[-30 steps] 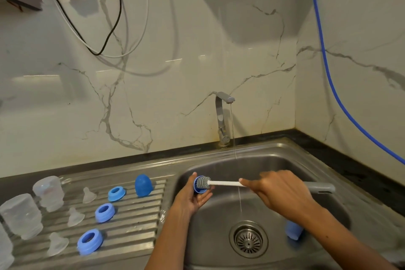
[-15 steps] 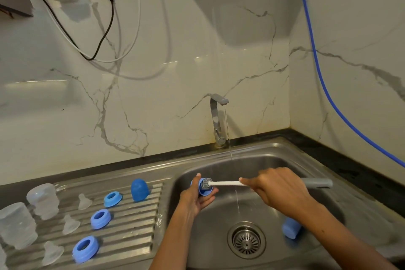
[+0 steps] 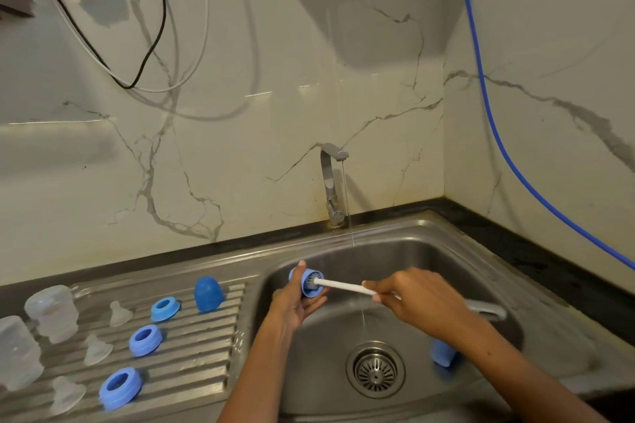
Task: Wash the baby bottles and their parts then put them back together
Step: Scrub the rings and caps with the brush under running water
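Observation:
Over the steel sink [image 3: 429, 251], my left hand [image 3: 295, 302] holds a blue bottle cap [image 3: 309, 283] on its side. My right hand [image 3: 415, 299] grips the white-handled bottle brush [image 3: 343, 286], whose bristle head is inside the cap. A thin stream of water falls from the tap [image 3: 331, 182] just right of the cap. Another blue cap [image 3: 443, 352] lies in the basin under my right forearm. On the drainboard [image 3: 206, 347] sit a blue cap [image 3: 208, 294], three blue rings [image 3: 146, 339], three clear nipples [image 3: 98, 350] and clear bottles [image 3: 51, 312].
A round drain strainer [image 3: 375, 369] sits in the basin floor. A blue hose [image 3: 488, 106] runs down the right wall. Black and white cables [image 3: 151, 45] hang from a wall socket at upper left. A dark counter strip [image 3: 549, 268] borders the sink on the right.
The brush head has gone deeper into the cap held by my left hand. Both hands stay in about the same place over the basin.

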